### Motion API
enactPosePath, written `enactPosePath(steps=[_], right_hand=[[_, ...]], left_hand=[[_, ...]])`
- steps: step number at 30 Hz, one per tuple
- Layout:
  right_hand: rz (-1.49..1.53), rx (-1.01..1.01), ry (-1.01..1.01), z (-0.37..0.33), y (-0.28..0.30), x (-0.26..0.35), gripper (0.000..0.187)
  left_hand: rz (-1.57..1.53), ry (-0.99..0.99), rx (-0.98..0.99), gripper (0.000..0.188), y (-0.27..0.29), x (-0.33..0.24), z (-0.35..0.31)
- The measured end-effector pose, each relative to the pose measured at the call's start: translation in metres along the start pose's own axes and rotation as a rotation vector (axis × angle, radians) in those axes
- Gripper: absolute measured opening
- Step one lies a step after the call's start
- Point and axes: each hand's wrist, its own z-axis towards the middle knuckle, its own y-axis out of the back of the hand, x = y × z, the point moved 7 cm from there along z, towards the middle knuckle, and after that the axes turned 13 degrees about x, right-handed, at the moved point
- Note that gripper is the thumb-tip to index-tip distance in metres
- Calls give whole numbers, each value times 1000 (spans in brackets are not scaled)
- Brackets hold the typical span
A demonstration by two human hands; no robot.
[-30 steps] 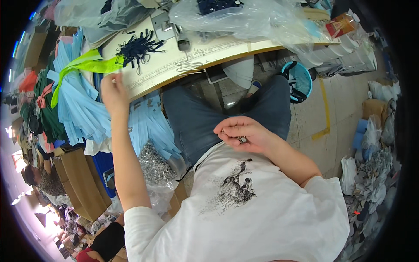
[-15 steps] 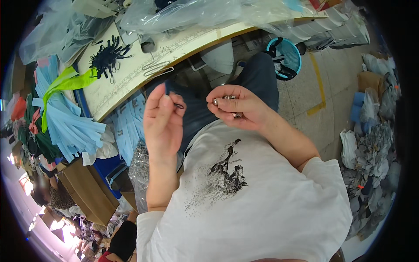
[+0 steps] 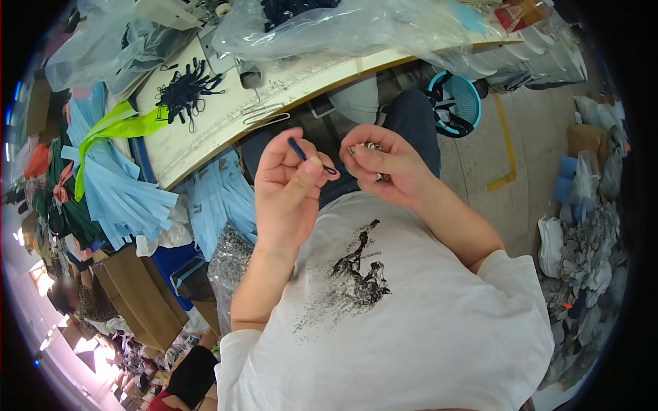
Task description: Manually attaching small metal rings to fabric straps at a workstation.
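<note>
My left hand (image 3: pixel 285 198) pinches a short navy cord loop (image 3: pixel 297 150) between thumb and fingers. One end of the loop sticks out past the fingertips toward my right hand. Several small silvery metal pieces (image 3: pixel 373 146) sit in the curled fingers of my right hand (image 3: pixel 397 172); their exact kind is too small to tell. Both hands are raised over my lap, close together but apart. On the white table (image 3: pixel 212 144) lies a heap of similar navy cord loops (image 3: pixel 185 92).
Bent metal wire (image 3: pixel 267 118) lies at the table's near edge. Clear plastic sheeting (image 3: pixel 329 38) covers its far side. Light blue fabric strips (image 3: pixel 113 171) and a lime strip (image 3: pixel 103 130) hang at the left. A turquoise basket (image 3: pixel 466 99) stands on the floor; grey scraps (image 3: pixel 589 260) heap at right.
My left hand has moved right, toward my right hand, and turned so more of the navy cord loop shows. My right hand, still holding the metal pieces, has shifted slightly right.
</note>
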Motion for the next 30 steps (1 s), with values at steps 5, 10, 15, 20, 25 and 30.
enactPosePath(steps=[5, 10, 15, 20, 25, 30], right_hand=[[-120, -74, -23, 6, 1, 2, 22], [-165, -93, -42, 6, 0, 5, 23], [-183, -30, -66, 7, 0, 8, 24], [-146, -50, -89, 7, -2, 10, 20], [-62, -58, -140, 9, -5, 8, 21], [-104, -3, -137, 8, -3, 4, 20]], left_hand=[[78, 26, -29, 17, 12, 1, -8], [271, 9, -129, 12, 9, -3, -6], [499, 6, -104, 15, 20, -8, -7], [590, 49, -112, 18, 23, -10, -7], [397, 64, -101, 21, 10, -9, -7], [539, 50, -32, 16, 5, -10, -7]])
